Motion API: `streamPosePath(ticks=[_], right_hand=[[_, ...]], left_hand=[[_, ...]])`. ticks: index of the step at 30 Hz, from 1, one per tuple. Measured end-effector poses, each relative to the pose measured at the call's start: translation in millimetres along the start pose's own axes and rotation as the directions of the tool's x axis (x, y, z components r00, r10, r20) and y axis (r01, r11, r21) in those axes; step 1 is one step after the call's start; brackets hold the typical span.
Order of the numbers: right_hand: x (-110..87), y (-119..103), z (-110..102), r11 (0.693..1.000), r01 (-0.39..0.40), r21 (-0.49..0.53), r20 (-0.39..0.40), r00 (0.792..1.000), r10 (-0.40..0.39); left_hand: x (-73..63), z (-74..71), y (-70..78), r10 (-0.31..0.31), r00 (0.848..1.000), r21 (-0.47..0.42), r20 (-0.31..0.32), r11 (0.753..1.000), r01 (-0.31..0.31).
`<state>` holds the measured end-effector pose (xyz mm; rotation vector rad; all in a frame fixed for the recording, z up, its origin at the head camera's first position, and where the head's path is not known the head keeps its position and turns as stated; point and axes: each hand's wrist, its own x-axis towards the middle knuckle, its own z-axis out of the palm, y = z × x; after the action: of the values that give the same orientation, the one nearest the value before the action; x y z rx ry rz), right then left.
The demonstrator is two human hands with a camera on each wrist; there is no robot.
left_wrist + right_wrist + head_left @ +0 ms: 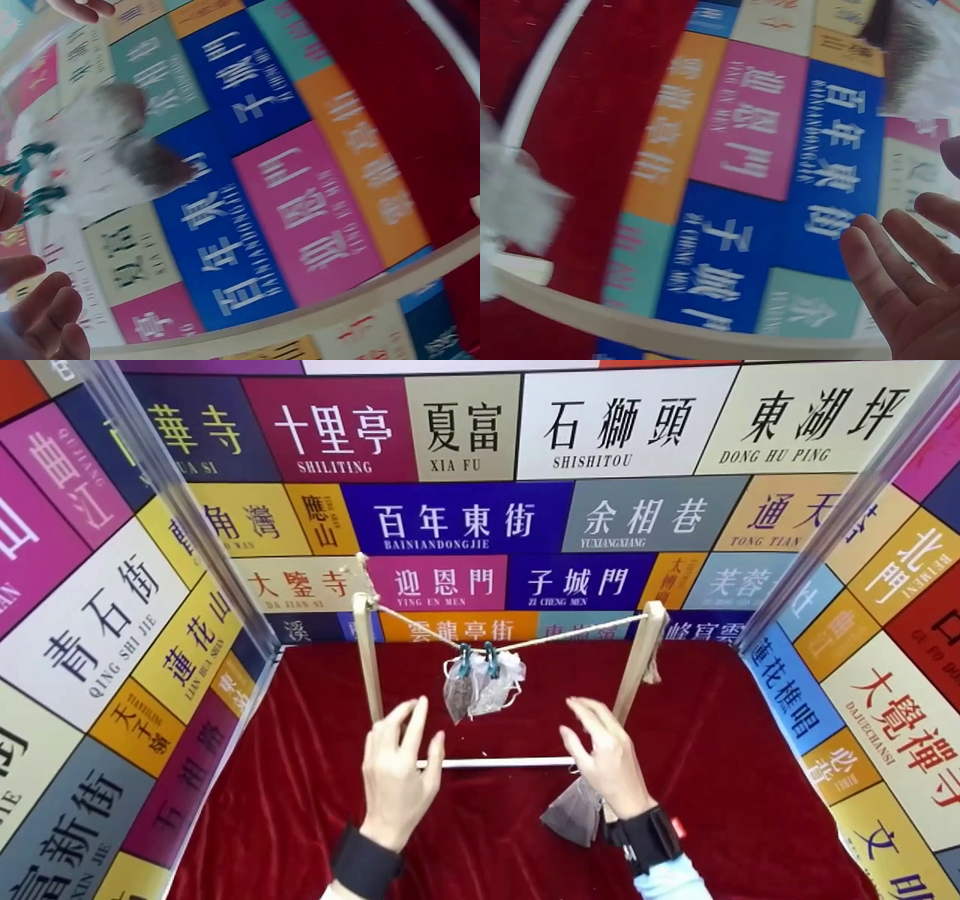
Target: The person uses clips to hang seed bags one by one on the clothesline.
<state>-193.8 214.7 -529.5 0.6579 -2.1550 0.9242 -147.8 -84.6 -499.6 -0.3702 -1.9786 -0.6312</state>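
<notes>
My left hand (pixel 397 776) hovers before the left wooden post (pixel 367 660), its fingers loosely extended and holding nothing. Opposite it, my right hand (pixel 611 757) is spread near the right post (pixel 641 667), also without anything in its grasp. Between the posts sags a rope (pixel 420 628), where teal clips (pixel 491 660) hold small mesh pouches (pixel 495 690); one has dark contents, another looks whitish. These pouches (pixel 97 150) appear blurred in the left wrist view. Below my right hand, another greyish mesh pouch (pixel 574 814) is partly hidden by that hand and wrist.
A white rod (pixel 502 763) spans low between the posts. Dark red cloth (pixel 495 847) covers the surface. Printed panels (pixel 457 517) with coloured signs stand at the back and sides, with clear upright strips (pixel 180 502) at the corners.
</notes>
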Motion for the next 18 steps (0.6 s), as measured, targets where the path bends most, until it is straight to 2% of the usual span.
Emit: streamPosePath(ticks=[4,11,16,18], right_hand=[[-23.3,6.3,7.6,0.999,-0.034,-0.019,-0.018,0.999,0.033],[-57.7,9.9,24.5,0.996,-0.082,-0.047,-0.015,0.997,0.081],[-80.2,8.8,37.9,0.989,-0.121,-0.081,0.006,0.992,0.122],[-88.6,7.6,43.0,0.987,-0.136,-0.089,0.016,0.99,0.138]], left_hand=[[-26.3,8.5,-3.7,-0.019,0.999,0.017,0.045,1.0,0.019],[-69.5,23.1,-6.6,-0.081,0.993,0.019,0.087,0.997,0.079],[-100.4,28.1,-6.1,-0.113,0.984,0.039,0.137,0.993,0.108],[-112.4,29.0,-5.6,-0.137,0.976,0.066,0.17,0.99,0.128]])
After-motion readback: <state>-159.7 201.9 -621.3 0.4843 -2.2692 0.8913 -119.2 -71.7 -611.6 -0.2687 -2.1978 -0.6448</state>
